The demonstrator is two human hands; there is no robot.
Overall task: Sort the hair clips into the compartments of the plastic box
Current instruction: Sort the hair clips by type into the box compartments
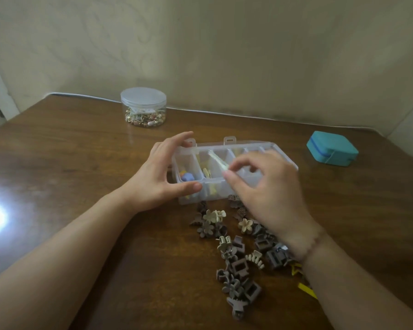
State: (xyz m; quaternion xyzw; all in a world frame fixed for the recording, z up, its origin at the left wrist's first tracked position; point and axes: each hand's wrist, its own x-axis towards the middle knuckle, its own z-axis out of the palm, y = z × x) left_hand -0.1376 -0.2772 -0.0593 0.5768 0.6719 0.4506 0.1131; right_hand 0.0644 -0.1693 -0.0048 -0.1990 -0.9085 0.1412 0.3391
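Still waiting unsorted nearest the camera: heap of grey-brown and cream plastic claw hair clips (239, 258) on the brown wooden counter (81, 163), just this side of the clear plastic compartment box (227, 172). Gripping the box's left end: left hand (162, 172). Pinching a long cream clip (218, 160) over the box's middle compartments: right hand (265, 189). Lying in the leftmost compartments already: a few clips. Judging most work remaining.
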